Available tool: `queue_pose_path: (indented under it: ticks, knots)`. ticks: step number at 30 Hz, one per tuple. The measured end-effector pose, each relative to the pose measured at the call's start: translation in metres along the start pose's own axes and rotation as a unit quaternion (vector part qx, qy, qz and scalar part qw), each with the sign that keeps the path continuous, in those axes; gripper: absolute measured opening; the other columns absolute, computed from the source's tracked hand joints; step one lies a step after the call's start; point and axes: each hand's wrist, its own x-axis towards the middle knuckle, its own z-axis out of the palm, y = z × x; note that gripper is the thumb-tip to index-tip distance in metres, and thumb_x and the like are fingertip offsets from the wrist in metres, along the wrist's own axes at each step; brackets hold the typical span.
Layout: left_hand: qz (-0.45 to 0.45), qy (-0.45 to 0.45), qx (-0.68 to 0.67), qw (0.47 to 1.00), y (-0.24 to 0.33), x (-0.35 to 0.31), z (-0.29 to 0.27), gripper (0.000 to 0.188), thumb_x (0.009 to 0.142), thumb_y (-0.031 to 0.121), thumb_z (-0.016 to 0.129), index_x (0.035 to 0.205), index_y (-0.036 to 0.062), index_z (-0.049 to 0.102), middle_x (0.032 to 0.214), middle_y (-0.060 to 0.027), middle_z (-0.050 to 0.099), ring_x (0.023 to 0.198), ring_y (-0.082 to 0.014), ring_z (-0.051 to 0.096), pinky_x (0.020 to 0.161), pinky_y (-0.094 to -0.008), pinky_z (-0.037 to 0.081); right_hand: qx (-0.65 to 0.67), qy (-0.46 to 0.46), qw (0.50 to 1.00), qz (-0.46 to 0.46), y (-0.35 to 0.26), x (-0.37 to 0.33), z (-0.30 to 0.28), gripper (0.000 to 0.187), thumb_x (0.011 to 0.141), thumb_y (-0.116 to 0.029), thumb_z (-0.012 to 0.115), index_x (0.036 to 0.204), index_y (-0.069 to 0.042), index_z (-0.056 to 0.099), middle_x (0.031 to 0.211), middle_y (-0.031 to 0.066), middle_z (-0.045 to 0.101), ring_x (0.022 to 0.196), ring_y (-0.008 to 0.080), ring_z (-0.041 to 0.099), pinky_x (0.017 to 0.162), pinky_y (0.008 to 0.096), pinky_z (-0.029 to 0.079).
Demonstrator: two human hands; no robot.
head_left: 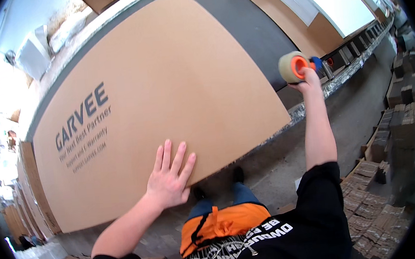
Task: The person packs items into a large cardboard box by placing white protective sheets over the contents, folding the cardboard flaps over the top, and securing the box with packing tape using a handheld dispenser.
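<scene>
The left hand [168,183], fingers apart, lies on the carton [163,79], seemingly for steadying it, while the right hand [308,81] has its fingers clamped on a tape roll [287,68].

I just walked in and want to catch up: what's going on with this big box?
A person's left hand is spread on the near part of a large, flat brown box that lies on a dark surface. The right hand holds a tape roll with an orange core, out past the box's right side. Beyond it lies open cardboard with something white.
</scene>
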Motion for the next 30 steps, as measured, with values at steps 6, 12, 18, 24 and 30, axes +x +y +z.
queue_pose_path:
  ticks: [6,12,18,24,30]
  knots:
    - [0.033,0.048,0.003,0.998,-0.005,-0.006,0.008,0.089,0.063,0.027,0.076,0.145,0.0079,0.046,0.156,-0.0262,0.028,0.144,-0.0539,0.018,0.12,-0.0592,0.017,-0.061,-0.166,0.938,-0.297,0.022,-0.238,-0.05,0.074,0.073,-0.008,0.059,0.145,-0.003,0.042,0.138,0.0144,0.055,0.128,0.0291,0.053,0.107,0.0442,0.044]
    - [0.034,0.132,0.017,0.99,-0.005,-0.016,0.032,0.081,0.07,0.022,0.073,0.145,0.0097,0.046,0.156,-0.0205,0.032,0.143,-0.0536,0.024,0.12,-0.0578,0.02,-0.655,-0.145,0.514,-0.534,0.068,-0.368,0.088,0.06,0.071,-0.014,0.06,0.13,-0.006,0.062,0.132,0.0239,0.057,0.099,0.0381,0.068,0.086,0.0447,0.054]
    - [0.059,0.161,0.008,0.985,0.003,-0.016,0.042,0.07,0.074,0.019,0.068,0.142,0.0114,0.053,0.152,-0.0076,0.045,0.14,-0.0525,0.032,0.119,-0.0578,0.023,-0.902,-0.148,0.331,-0.233,0.09,-0.367,0.185,0.043,0.071,-0.027,0.065,0.111,-0.015,0.073,0.093,0.0179,0.071,0.088,0.0354,0.068,0.078,0.0439,0.054]
    - [0.048,0.169,-0.02,0.984,-0.006,-0.02,0.049,0.063,0.073,0.016,0.067,0.135,0.0123,0.061,0.147,-0.003,0.052,0.141,-0.0489,0.032,0.121,-0.0561,0.021,-0.902,-0.219,0.274,-0.251,0.125,-0.377,0.059,0.038,0.068,-0.032,0.066,0.1,-0.012,0.073,0.099,0.0195,0.07,0.089,0.0349,0.071,0.084,0.0443,0.057]
    - [0.051,0.165,0.009,0.985,-0.003,-0.019,0.05,0.065,0.074,0.015,0.061,0.139,0.0125,0.057,0.148,-0.0018,0.051,0.142,-0.0499,0.03,0.122,-0.0564,0.018,-0.906,-0.175,0.331,-0.197,0.181,-0.364,0.101,0.028,0.068,-0.027,0.067,0.084,-0.006,0.077,0.092,0.018,0.073,0.089,0.0306,0.072,0.08,0.0394,0.058]
